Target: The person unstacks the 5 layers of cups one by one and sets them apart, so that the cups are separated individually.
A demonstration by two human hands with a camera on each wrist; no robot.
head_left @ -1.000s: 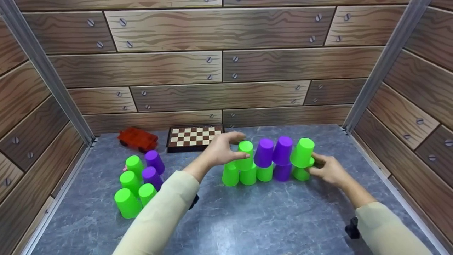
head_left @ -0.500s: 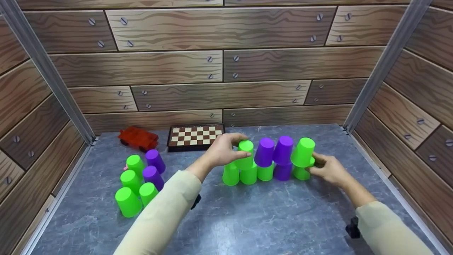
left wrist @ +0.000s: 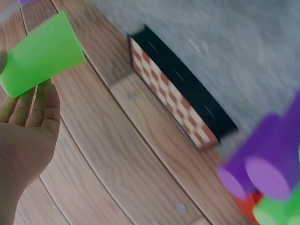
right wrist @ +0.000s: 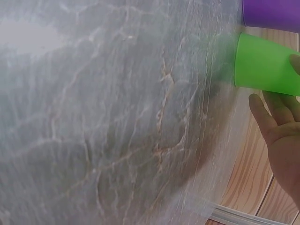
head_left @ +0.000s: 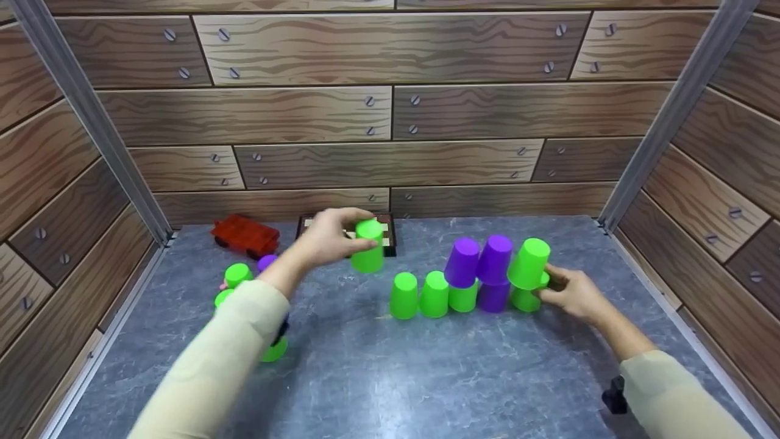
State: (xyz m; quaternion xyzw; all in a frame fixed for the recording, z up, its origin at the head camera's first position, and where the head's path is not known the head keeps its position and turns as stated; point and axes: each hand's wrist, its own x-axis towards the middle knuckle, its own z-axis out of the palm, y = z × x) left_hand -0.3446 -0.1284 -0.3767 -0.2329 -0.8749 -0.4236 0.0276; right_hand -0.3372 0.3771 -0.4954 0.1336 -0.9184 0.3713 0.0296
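Holding a green cup (head_left: 369,245) upside down in the air in front of the chessboard (head_left: 387,233), the left hand (head_left: 329,236) had fingers wrapped round its side wall. That cup looked light, thin, smooth plastic: probably slippery, easy to squash, best gripped mid-wall. The right hand (head_left: 573,294) touched the end green cup (head_left: 523,297) of the cup row; whether it gripped, I could not tell. Grey marbled tabletop (head_left: 426,378) looked flat and slick; wood-print walls (head_left: 390,116) boxed it in closely.
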